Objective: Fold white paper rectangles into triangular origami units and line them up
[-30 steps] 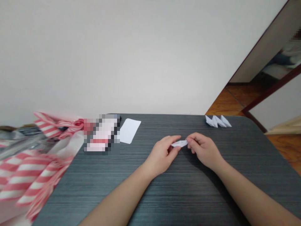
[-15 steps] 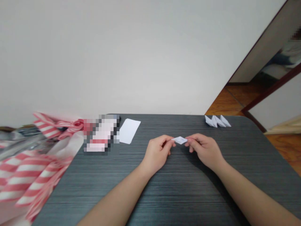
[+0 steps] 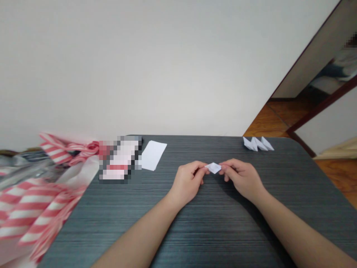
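Note:
A small folded piece of white paper (image 3: 214, 168) is held just above the dark grey table (image 3: 195, 223), near its middle. My left hand (image 3: 187, 182) pinches the paper's left end between thumb and fingers. My right hand (image 3: 242, 177) pinches its right end the same way. Both wrists hover low over the tabletop, and the paper looks like a small diamond shape spread between the fingertips.
Three folded white paper pieces (image 3: 258, 143) lie in a row at the table's far right. A flat white sheet (image 3: 154, 155) lies at the far left-centre beside a blurred-out object (image 3: 119, 159). Red-and-white striped bags (image 3: 36, 201) fill the left edge. A doorway (image 3: 315, 89) opens at right.
The paper has gone from a narrow flat strip to a wider diamond shape. My left hand's fingers have curled in and shifted slightly left; the right hand has barely moved.

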`<action>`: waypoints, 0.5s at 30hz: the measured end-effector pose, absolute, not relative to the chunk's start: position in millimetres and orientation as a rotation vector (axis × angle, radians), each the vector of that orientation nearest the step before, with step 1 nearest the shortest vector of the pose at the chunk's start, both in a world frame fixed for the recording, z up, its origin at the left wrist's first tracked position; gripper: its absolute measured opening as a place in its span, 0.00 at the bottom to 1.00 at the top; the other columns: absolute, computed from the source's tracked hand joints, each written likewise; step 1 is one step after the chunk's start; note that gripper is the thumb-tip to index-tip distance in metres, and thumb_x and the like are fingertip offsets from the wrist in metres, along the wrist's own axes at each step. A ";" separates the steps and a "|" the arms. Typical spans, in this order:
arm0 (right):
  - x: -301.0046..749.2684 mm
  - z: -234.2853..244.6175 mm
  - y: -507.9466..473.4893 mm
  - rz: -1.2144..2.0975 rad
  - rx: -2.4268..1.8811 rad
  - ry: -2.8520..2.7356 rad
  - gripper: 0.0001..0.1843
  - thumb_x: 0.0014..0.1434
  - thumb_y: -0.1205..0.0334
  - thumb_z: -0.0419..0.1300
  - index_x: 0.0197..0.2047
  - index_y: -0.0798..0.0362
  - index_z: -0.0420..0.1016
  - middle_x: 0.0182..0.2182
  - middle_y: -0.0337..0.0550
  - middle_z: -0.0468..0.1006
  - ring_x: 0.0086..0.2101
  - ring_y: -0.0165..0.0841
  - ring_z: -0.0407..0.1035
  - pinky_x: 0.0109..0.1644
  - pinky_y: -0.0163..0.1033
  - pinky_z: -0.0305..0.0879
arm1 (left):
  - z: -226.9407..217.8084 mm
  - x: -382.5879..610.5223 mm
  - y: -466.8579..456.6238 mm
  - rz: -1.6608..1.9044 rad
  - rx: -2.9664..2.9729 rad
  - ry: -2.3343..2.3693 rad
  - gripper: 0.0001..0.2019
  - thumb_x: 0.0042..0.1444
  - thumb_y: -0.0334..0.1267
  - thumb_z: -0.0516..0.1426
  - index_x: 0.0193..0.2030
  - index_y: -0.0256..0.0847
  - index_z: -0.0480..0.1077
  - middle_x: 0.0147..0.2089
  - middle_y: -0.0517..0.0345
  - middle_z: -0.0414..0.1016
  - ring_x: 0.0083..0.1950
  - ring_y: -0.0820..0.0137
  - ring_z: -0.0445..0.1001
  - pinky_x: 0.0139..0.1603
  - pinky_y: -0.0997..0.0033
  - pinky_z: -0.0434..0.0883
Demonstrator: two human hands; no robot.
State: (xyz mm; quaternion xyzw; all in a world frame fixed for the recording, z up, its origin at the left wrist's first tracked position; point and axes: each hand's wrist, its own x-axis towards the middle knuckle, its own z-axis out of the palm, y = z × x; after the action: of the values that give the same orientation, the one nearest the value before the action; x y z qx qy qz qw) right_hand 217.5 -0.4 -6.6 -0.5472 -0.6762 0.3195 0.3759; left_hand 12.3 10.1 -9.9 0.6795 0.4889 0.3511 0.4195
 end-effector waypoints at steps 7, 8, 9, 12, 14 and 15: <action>217.7 -6.2 -0.9 0.792 -1.398 -1.752 0.11 0.64 0.59 0.58 0.35 0.51 0.80 0.20 0.36 0.77 0.23 0.31 0.71 0.33 0.35 0.65 | -7.5 10.5 11.1 0.854 1.677 1.193 0.13 0.64 0.42 0.53 0.38 0.39 0.77 0.21 0.63 0.71 0.22 0.75 0.69 0.26 0.78 0.65; 218.0 -6.6 -0.7 0.788 -1.399 -1.754 0.11 0.64 0.59 0.57 0.35 0.51 0.80 0.20 0.36 0.77 0.23 0.31 0.71 0.32 0.35 0.65 | -7.1 10.1 10.8 0.854 1.669 1.183 0.15 0.64 0.44 0.52 0.38 0.39 0.77 0.21 0.63 0.71 0.22 0.74 0.69 0.26 0.78 0.65; 218.2 -6.9 -0.6 0.785 -1.399 -1.757 0.11 0.64 0.58 0.57 0.35 0.51 0.80 0.21 0.36 0.77 0.23 0.31 0.71 0.32 0.36 0.65 | -6.7 9.7 10.5 0.856 1.659 1.174 0.16 0.65 0.45 0.51 0.38 0.39 0.77 0.21 0.62 0.71 0.23 0.74 0.70 0.26 0.77 0.65; 218.6 -7.3 -0.7 0.778 -1.401 -1.764 0.11 0.65 0.58 0.57 0.36 0.51 0.80 0.21 0.37 0.77 0.23 0.31 0.71 0.32 0.36 0.65 | -5.9 9.0 9.9 0.862 1.629 1.163 0.19 0.66 0.47 0.49 0.37 0.38 0.77 0.21 0.61 0.71 0.23 0.73 0.70 0.26 0.77 0.65; 218.4 -6.6 -1.1 0.771 -1.401 -1.773 0.11 0.64 0.59 0.57 0.35 0.51 0.80 0.21 0.37 0.78 0.24 0.32 0.72 0.32 0.36 0.66 | -5.7 9.0 10.1 0.864 1.623 1.164 0.19 0.66 0.47 0.49 0.38 0.38 0.77 0.21 0.61 0.71 0.23 0.73 0.70 0.26 0.77 0.65; 218.1 -6.0 -1.4 0.769 -1.398 -1.781 0.11 0.64 0.59 0.57 0.35 0.51 0.80 0.22 0.37 0.78 0.24 0.32 0.72 0.33 0.36 0.66 | -5.6 9.2 10.3 0.862 1.626 1.164 0.19 0.65 0.47 0.50 0.38 0.38 0.77 0.21 0.61 0.71 0.23 0.73 0.70 0.26 0.77 0.65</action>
State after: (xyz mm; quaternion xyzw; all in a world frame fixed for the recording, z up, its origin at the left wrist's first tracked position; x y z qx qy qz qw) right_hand 218.1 -1.4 -6.0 -0.5441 -0.6929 0.2994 0.3665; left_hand 9.2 10.3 -5.6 0.6616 0.4735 0.3510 0.4636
